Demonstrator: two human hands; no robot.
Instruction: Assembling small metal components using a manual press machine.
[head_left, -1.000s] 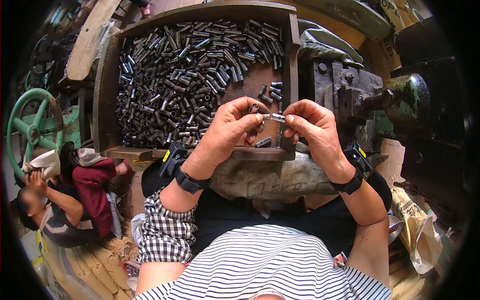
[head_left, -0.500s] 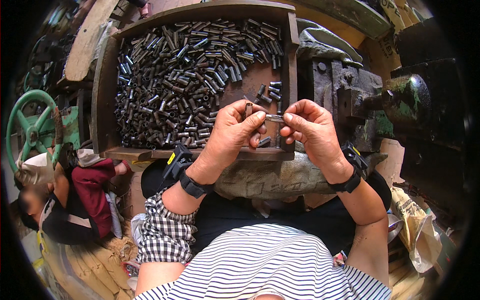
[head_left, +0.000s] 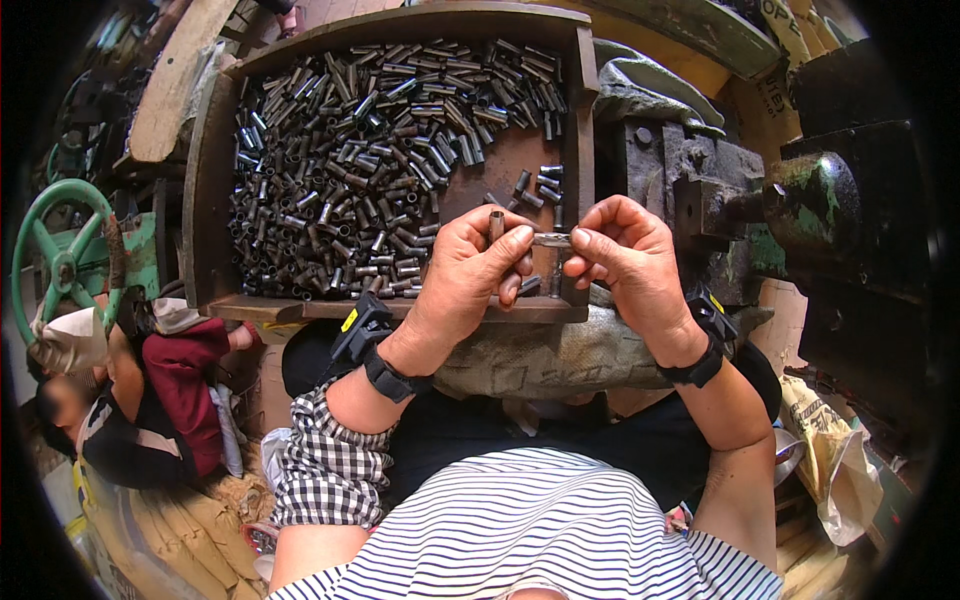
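Over the front right corner of a wooden tray (head_left: 400,309), both my hands are closed around small metal parts. A slim, shiny metal piece (head_left: 552,240) lies level between them. My left hand (head_left: 468,262) pinches its left end with thumb and finger, and my right hand (head_left: 625,262) pinches the other end. A short dark metal tube (head_left: 497,224) also stands upright among my left fingers. Beyond the hands, many short metal tubes (head_left: 350,170) are heaped in the tray. A few loose tubes (head_left: 548,182) lie by its right wall.
A heavy, dark machine (head_left: 690,190) with a round, greasy part (head_left: 815,200) stands right of the tray. At the left is a green handwheel (head_left: 64,258), with another person (head_left: 150,410) below it. A sack (head_left: 540,360) lies under the tray's front edge.
My right hand has shifted slightly right and up. The slim metal piece stays pinched between both hands, and the upright tube stays in my left hand.
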